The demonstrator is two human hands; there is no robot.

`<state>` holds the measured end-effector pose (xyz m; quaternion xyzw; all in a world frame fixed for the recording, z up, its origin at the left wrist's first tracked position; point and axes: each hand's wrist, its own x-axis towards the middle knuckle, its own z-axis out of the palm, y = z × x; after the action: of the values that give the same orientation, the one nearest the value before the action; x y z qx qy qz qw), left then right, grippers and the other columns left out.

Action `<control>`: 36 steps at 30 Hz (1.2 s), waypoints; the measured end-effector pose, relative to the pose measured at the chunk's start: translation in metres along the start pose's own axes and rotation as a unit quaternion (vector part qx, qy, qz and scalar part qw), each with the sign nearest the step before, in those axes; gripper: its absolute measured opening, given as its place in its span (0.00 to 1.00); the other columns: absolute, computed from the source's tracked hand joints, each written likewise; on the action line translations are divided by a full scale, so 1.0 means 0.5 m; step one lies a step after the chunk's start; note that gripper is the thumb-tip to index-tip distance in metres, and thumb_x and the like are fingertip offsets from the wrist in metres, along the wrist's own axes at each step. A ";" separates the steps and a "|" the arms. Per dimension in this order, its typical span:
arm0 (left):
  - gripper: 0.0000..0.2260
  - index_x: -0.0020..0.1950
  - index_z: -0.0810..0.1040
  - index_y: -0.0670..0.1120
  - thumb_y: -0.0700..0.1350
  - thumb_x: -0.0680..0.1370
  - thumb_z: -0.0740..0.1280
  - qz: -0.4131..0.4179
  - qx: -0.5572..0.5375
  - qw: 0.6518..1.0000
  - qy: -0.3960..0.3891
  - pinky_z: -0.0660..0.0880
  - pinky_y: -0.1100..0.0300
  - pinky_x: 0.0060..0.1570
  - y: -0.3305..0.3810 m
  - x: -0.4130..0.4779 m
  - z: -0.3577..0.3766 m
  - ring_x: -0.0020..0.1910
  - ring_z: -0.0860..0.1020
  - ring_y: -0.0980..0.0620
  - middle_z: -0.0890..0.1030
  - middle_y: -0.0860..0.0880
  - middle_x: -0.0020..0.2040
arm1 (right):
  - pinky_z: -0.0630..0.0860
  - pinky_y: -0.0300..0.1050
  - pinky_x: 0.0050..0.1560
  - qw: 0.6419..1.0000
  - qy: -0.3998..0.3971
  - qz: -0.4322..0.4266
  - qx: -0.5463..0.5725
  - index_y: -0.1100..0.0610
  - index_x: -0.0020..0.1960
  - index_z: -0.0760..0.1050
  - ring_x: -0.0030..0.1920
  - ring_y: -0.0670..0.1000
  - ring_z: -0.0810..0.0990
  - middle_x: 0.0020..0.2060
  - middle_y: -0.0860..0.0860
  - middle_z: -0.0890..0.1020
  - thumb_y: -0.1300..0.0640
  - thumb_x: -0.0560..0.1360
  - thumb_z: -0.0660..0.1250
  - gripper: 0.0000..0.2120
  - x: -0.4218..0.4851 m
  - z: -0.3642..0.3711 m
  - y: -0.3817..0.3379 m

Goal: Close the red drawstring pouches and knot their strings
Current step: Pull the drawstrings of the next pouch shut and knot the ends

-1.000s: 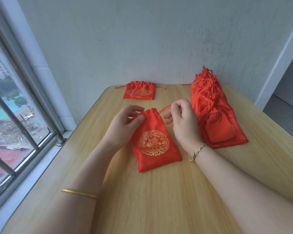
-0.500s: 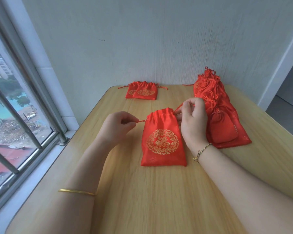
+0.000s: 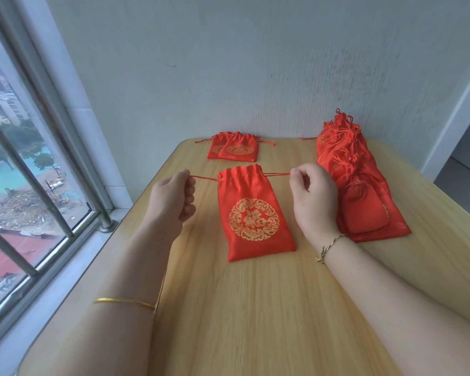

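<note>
Both hands have drawn apart, the left hand (image 3: 174, 198) and right hand (image 3: 312, 196) each pinching a drawstring (image 3: 204, 178) taut, so the red pouch (image 3: 253, 213) lying flat between them gathers shut.

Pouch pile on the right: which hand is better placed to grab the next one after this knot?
Right. The right hand is right beside the pile; the left hand lies beyond the centre pouch. Both pinch its strings now.
</note>
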<state>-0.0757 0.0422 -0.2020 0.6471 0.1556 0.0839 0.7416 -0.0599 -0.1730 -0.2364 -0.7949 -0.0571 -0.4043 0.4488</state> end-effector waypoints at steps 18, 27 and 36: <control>0.19 0.33 0.69 0.49 0.50 0.82 0.53 0.062 -0.362 0.913 -0.178 0.67 0.51 0.64 0.017 -0.008 0.002 0.54 0.81 0.53 0.83 0.51 0.40 | 0.61 0.37 0.41 0.999 0.039 -0.035 0.009 0.65 0.41 0.73 0.39 0.51 0.71 0.36 0.53 0.75 0.62 0.76 0.59 0.09 0.001 0.005 -0.019; 0.09 0.52 0.75 0.42 0.44 0.81 0.58 0.027 -0.174 0.962 -0.207 0.78 0.62 0.34 0.010 -0.039 0.039 0.29 0.73 0.57 0.74 0.50 0.37 | 0.71 0.45 0.36 0.993 -0.012 0.032 0.116 0.56 0.42 0.69 0.32 0.51 0.75 0.31 0.50 0.76 0.54 0.77 0.56 0.08 -0.006 0.017 -0.037; 0.10 0.57 0.78 0.38 0.39 0.78 0.65 0.001 0.034 0.957 -0.289 0.76 0.66 0.31 -0.017 -0.056 0.059 0.32 0.74 0.57 0.74 0.48 0.41 | 0.71 0.38 0.23 0.917 -0.102 0.223 0.316 0.58 0.42 0.68 0.24 0.46 0.75 0.31 0.55 0.80 0.60 0.80 0.55 0.09 0.001 0.016 -0.067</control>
<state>-0.0926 0.0044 -0.2038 0.6685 -0.0632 -0.1110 0.7326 -0.0699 -0.1475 -0.2158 -0.6409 -0.0490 -0.1713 0.7466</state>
